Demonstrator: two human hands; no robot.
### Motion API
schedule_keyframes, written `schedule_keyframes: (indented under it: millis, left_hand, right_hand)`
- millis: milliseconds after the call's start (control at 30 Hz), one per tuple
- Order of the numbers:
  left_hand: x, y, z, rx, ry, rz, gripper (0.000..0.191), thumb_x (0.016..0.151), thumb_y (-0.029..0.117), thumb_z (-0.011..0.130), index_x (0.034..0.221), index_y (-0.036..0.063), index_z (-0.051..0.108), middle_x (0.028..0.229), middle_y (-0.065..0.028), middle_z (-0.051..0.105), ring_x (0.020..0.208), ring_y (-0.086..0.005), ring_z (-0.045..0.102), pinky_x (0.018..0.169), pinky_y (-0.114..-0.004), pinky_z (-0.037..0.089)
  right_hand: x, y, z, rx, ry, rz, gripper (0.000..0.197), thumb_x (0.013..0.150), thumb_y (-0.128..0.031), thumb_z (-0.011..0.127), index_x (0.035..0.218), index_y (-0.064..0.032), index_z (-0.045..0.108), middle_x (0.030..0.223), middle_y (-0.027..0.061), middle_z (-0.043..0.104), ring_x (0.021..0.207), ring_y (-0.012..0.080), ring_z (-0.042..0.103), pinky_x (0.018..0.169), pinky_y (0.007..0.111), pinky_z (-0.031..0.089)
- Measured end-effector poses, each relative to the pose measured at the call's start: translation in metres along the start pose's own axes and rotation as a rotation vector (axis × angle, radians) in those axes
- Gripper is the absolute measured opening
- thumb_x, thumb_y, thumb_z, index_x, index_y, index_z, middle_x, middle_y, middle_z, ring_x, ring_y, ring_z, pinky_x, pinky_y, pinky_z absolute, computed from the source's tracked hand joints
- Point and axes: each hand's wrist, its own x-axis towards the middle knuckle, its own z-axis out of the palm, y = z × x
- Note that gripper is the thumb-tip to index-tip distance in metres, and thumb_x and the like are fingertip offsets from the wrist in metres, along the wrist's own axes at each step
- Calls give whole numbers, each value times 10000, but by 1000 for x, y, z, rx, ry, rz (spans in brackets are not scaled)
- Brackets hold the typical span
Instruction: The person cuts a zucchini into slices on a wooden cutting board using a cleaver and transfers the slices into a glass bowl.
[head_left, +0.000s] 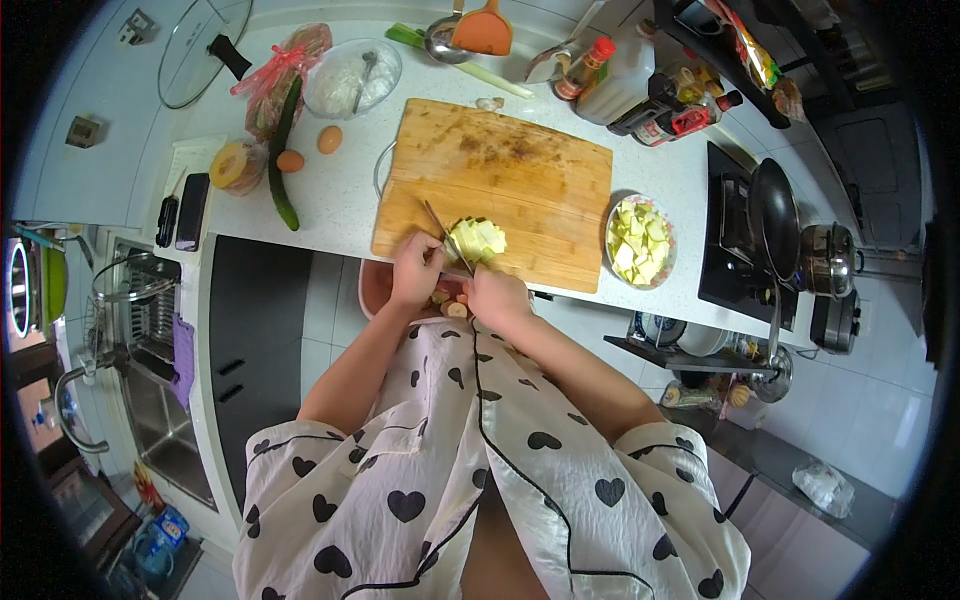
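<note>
A kitchen knife (436, 219) stands edge-on at the front left of a wooden cutting board (551, 187). Its handle end is in my right hand (501, 298), at the board's front edge. Just right of the blade lies a small pile of pale green cut vegetable pieces (480, 238). My left hand (417, 264) is curled beside the blade, left of the pile; whether its fingers hold a piece cannot be seen. Similar pieces fill a bowl (673, 247) to the right of the board. Below my hands, a pink bin (369, 289) with scraps is partly covered by my arms.
Left of the board lie a long cucumber (281, 180), eggs (329, 139), a covered bowl (319, 94) and a phone (193, 211). Sauce bottles (679, 120) stand behind right. A black pan (774, 217) and a steel pot (825, 259) are at the hob on the right.
</note>
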Motion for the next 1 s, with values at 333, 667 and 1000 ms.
schedule_keyframes:
  millis: [333,667,1000]
  left_hand:
    - [1,8,-1,9,18,-19,59,839,-18,633,882,-4,595,809,-85,585,746,-180,564,698,-298,468]
    - [0,9,-2,26,28,-10,59,833,-13,628,884,-7,601,812,-96,589,764,-196,569,712,-307,470]
    - [1,11,-2,25,6,-43,72,810,9,634,868,12,592,822,-137,605,815,-304,588,728,-380,472]
  right_hand:
    - [-3,16,-5,105,102,-38,291,929,-286,537,881,-15,631,789,179,692,767,385,670,729,472,531]
    - [-19,6,-19,-15,129,-92,297,934,-293,541,859,-17,621,766,205,672,754,390,665,703,482,525]
    - [-23,18,-10,-12,114,-81,321,949,-308,531,850,-18,625,757,199,676,754,377,671,701,479,530]
